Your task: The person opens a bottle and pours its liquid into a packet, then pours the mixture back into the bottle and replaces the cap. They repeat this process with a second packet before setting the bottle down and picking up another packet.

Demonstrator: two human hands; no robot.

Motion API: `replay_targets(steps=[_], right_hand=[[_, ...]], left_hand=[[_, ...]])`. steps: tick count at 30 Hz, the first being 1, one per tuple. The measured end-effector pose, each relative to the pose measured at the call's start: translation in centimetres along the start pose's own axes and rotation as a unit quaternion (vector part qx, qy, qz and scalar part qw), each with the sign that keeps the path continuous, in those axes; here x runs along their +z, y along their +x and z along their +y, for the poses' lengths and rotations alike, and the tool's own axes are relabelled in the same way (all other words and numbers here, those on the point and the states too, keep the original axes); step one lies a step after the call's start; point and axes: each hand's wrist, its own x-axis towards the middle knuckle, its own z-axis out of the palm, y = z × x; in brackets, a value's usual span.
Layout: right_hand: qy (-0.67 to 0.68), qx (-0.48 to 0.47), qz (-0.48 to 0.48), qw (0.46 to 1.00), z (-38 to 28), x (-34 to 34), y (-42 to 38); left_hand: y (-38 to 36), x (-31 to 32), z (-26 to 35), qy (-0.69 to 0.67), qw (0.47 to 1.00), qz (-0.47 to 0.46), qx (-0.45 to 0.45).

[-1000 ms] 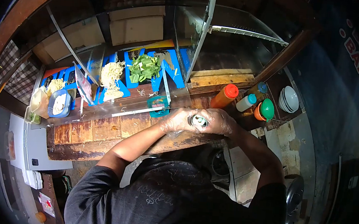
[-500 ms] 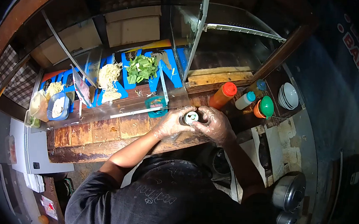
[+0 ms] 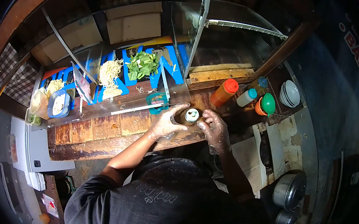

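A small round container with a white top bearing dark and green marks (image 3: 192,114) stands at the counter's front. My left hand (image 3: 167,123), in a clear plastic glove, curves around its left side with thumb and forefinger spread wide; no firm grip shows. Just to the right of the container is my right hand (image 3: 215,131), gloved the same way. Its fingers are bent but apart, with nothing visible in them. Behind my left hand sits a teal tub (image 3: 157,99) with pinkish contents.
Noodles (image 3: 109,74) and chopped greens (image 3: 142,65) lie behind a glass panel. An orange sauce bottle (image 3: 223,94), a white bottle with a teal cap (image 3: 246,98), a green cup (image 3: 267,103) and stacked white bowls (image 3: 290,94) stand right. Metal pots (image 3: 289,191) sit lower right.
My right hand has come off the container and drawn back to the right. My left hand's thumb and fingers have pulled back slightly to the left, leaving more of the container showing.
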Motion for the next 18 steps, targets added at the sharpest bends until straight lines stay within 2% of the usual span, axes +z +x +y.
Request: replay_targets(steps=[5, 7, 9, 11, 12, 16, 18], right_hand=[[0.028, -0.032, 0.01, 0.999, 0.9, 1.0, -0.3], [0.064, -0.053, 0.03, 0.996, 1.6, 1.5, -0.5], [0.063, -0.045, 0.024, 0.997, 1.9, 1.9, -0.7], [0.061, -0.038, 0.02, 0.997, 2.0, 2.1, -1.0], [0.043, -0.03, 0.016, 0.998, 1.6, 2.1, -0.9], [0.014, -0.031, 0.036, 0.999, 1.1, 2.4, -0.7], [0.013, -0.042, 0.061, 0.997, 1.1, 2.6, -0.9]], left_hand=[[-1.1, 0.1, -1.5, -0.075, 0.997, 0.018, -0.01], [-1.7, 0.1, -2.2, -0.226, 0.974, 0.031, -0.006], [-2.2, 0.2, -3.1, -0.256, 0.967, 0.016, 0.009], [-2.6, 0.5, -3.7, -0.303, 0.953, 0.007, -0.017], [-2.7, 0.4, -3.2, -0.311, 0.949, -0.003, -0.04], [-2.3, 0.7, -2.4, -0.293, 0.955, 0.012, -0.034], [-2.2, 0.6, -1.9, -0.223, 0.974, 0.024, -0.027]])
